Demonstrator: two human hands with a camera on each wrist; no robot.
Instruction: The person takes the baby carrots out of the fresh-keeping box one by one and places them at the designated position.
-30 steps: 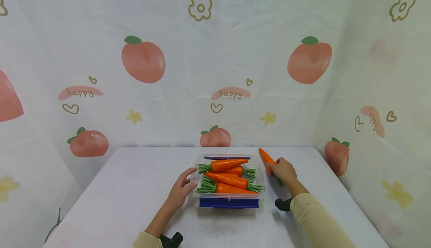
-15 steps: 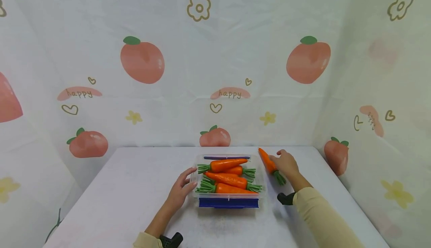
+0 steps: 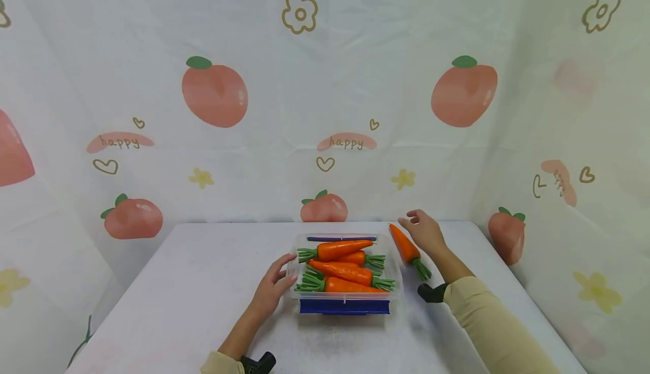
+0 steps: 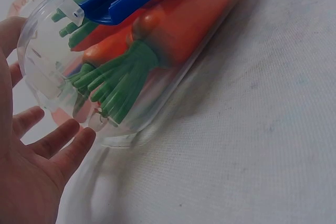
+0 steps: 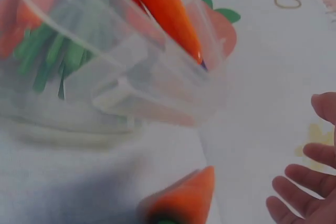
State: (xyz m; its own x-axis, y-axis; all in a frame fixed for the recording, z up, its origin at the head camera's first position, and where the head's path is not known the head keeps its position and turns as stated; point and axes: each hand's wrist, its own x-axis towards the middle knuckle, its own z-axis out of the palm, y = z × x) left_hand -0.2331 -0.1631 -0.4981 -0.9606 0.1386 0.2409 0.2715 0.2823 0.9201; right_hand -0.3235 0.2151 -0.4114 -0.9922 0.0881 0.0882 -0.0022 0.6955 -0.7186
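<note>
A clear plastic box with blue clips holds several orange carrots with green stubby tops. My left hand rests at the box's left side, fingers spread; in the left wrist view the fingertips touch or nearly touch the wall. On the table to the right of the box lies a single carrot, tip pointing to the back and green top toward me. Just right of its tip, my right hand hovers with loosely bent fingers and nothing in them; the right wrist view shows that hand apart from the carrot.
The white table ends at a back edge against a white curtain printed with peaches. A second curtain side runs along the right. Black wrist straps sit at both sleeves.
My right hand has let go of the single carrot and moved up and back, away from it. The carrot stays on the table. My left hand and the box have not moved.
</note>
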